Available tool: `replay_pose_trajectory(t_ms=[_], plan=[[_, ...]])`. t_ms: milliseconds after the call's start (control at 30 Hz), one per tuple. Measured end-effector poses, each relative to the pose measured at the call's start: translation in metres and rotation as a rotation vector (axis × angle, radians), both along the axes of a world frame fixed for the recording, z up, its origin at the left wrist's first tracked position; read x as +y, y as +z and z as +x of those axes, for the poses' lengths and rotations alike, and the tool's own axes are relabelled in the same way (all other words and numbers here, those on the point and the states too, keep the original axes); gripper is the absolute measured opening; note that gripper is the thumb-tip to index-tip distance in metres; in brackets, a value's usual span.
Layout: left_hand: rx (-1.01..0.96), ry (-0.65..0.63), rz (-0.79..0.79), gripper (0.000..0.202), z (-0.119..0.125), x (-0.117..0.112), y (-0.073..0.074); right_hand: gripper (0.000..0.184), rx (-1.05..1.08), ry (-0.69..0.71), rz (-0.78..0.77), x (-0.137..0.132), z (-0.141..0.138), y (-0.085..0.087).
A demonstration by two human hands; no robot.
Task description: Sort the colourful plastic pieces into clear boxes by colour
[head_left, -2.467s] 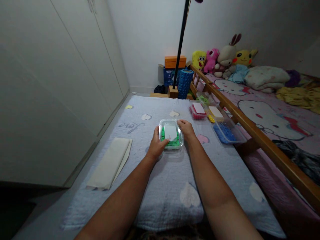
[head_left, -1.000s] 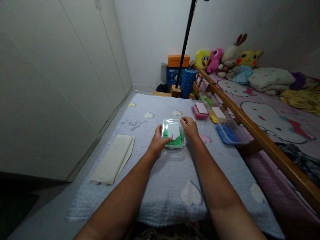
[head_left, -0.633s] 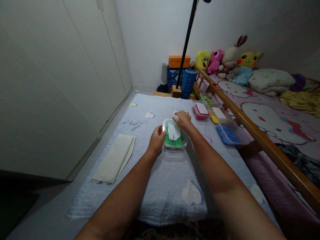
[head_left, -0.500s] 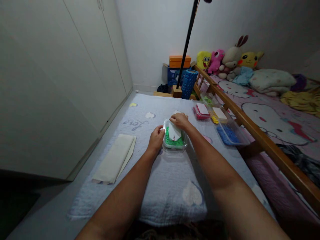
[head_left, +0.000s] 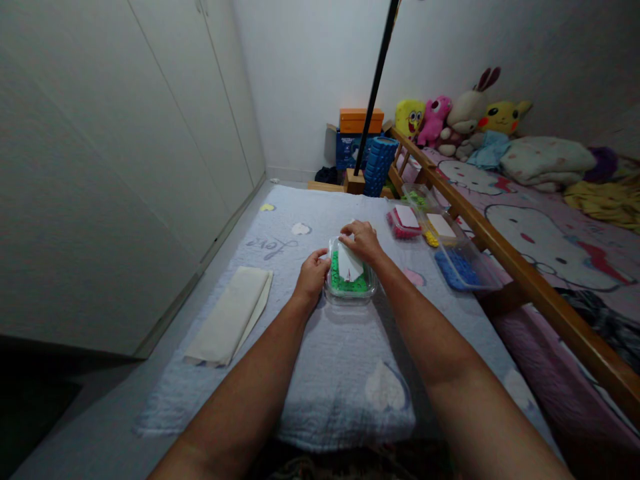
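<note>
A clear plastic box (head_left: 351,288) of green beads lies on the pale blue quilt (head_left: 325,353) in front of me. A white card (head_left: 349,264) sits tilted inside it. My left hand (head_left: 312,275) curls against the box's left side. At the box's far rim my right hand (head_left: 361,241) is closed, its fingers pinching the top of the white card.
Further boxes of pink (head_left: 403,222), yellow (head_left: 434,230), green (head_left: 416,196) and blue (head_left: 460,267) beads line the right side by the wooden bed rail (head_left: 505,250). A folded cream cloth (head_left: 229,324) lies left. Wardrobe doors (head_left: 125,153) stand left. Plush toys (head_left: 460,110) rest on the bed.
My right hand went from the box's right side to its far rim and took hold of the white card, which now tilts up. My left hand stayed at the left side.
</note>
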State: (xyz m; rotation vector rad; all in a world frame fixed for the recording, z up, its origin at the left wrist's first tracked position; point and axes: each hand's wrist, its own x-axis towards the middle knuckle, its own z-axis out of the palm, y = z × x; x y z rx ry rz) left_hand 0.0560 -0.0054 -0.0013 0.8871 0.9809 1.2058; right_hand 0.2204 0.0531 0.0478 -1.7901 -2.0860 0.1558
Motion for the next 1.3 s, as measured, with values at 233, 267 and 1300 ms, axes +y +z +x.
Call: replay_pose_trajectory(t_ms=[233,267,1300], plan=[[-0.103,-0.047,-0.044,0.056,-0.002,0.003,-0.004,0.021,-0.009,0.034,0.015,0.001,0.001,0.0],[-0.119,-0.059,-0.054,0.056,-0.002,0.004,-0.005,0.022,-0.027,0.023,0.007,0.001,0.0,0.001],[-0.075,-0.026,-0.024,0.05,-0.001,0.001,0.003,0.026,0.254,-0.261,-0.002,-0.033,0.049,-0.022]])
